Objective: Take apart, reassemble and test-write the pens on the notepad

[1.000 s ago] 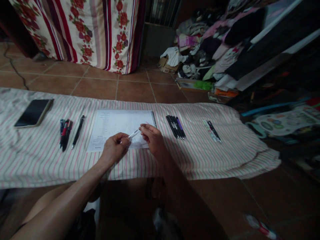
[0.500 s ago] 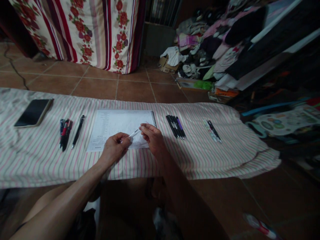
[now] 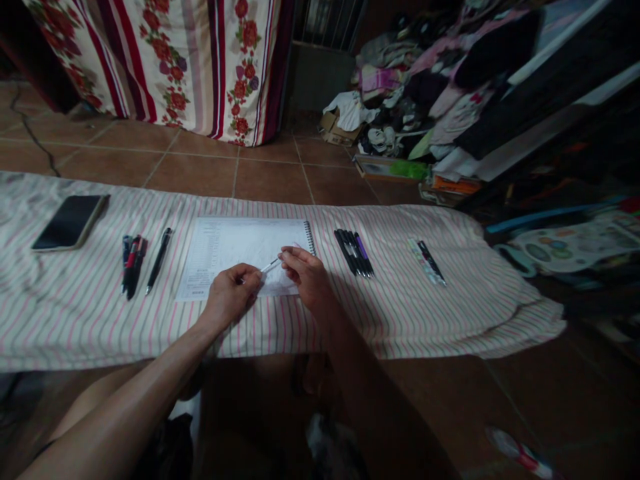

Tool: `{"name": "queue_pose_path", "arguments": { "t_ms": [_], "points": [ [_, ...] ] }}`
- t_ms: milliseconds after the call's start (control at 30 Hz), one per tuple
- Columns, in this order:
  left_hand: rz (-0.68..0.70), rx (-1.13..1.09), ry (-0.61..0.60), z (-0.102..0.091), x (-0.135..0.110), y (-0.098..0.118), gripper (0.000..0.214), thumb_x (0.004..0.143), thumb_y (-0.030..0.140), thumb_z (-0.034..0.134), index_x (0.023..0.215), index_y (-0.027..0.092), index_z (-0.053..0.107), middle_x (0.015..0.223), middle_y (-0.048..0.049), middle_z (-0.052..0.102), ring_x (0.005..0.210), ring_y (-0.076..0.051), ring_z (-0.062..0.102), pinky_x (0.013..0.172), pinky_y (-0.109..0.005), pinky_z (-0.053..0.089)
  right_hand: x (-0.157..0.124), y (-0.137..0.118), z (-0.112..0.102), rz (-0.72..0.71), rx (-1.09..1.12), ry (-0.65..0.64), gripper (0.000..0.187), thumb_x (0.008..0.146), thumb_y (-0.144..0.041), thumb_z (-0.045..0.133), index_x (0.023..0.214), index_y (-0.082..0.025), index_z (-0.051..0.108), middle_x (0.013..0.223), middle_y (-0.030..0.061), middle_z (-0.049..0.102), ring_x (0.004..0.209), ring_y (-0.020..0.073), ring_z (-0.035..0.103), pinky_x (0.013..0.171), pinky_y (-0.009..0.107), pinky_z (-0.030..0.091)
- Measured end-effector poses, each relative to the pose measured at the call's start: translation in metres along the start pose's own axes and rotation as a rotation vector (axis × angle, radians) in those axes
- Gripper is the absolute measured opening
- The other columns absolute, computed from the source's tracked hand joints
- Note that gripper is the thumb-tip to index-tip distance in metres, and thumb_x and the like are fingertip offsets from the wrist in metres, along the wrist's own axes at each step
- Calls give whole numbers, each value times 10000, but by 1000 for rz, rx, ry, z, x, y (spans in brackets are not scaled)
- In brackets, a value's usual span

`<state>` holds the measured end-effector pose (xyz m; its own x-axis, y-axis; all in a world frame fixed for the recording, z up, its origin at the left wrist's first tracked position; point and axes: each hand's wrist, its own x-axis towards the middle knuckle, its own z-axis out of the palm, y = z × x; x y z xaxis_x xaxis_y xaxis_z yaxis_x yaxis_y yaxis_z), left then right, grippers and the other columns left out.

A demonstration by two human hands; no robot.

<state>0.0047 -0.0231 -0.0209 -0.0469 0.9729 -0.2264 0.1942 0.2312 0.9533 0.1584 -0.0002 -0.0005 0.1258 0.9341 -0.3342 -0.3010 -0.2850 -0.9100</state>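
Observation:
A thin whitish pen refill [image 3: 270,266] with a dark stretch towards its right end spans the gap between my hands. My left hand [image 3: 233,290] pinches its lower left end, with the fingers closed. At the upper right end, the thumb and fingertips of my right hand [image 3: 303,268] are closed round it; they hide its tip. Both hands are over the near part of a spiral notebook [image 3: 250,243] with a printed sheet. Several dark pens [image 3: 354,253], one with purple on it, lie side by side to the right of the notebook.
The striped cloth [image 3: 300,327] covers a long low surface. On its left lie a phone [image 3: 71,223], a bunch of pens [image 3: 133,267] and a single black pen [image 3: 159,261]. Farther right is a black pen [image 3: 431,263] beside a pale patterned one [image 3: 423,262].
The view has shifted very slightly. Both hands keep their hold on the refill, and a little more dark shows near its right end.

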Motion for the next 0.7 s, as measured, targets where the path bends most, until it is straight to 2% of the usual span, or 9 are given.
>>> {"name": "queue_pose_path", "arguments": {
  "t_ms": [233,700],
  "points": [
    [-4,49,22,-1,3,-3,233,684,415,628,738,190,659,537,10,593,465,-123,525,483,-248,395,0,1,1,-6,-4,-15,289,553,-338,745,801,-203,684,771,-6,662,633,85,515,571,219,358],
    [-12,10,28,1,2,-5,229,672,410,646,739,191,661,535,12,585,466,-127,517,473,-244,381,1,4,0,-31,-57,-52,281,573,-352,742,810,-212,681,736,-8,658,623,99,524,565,228,366]
  ]
}}
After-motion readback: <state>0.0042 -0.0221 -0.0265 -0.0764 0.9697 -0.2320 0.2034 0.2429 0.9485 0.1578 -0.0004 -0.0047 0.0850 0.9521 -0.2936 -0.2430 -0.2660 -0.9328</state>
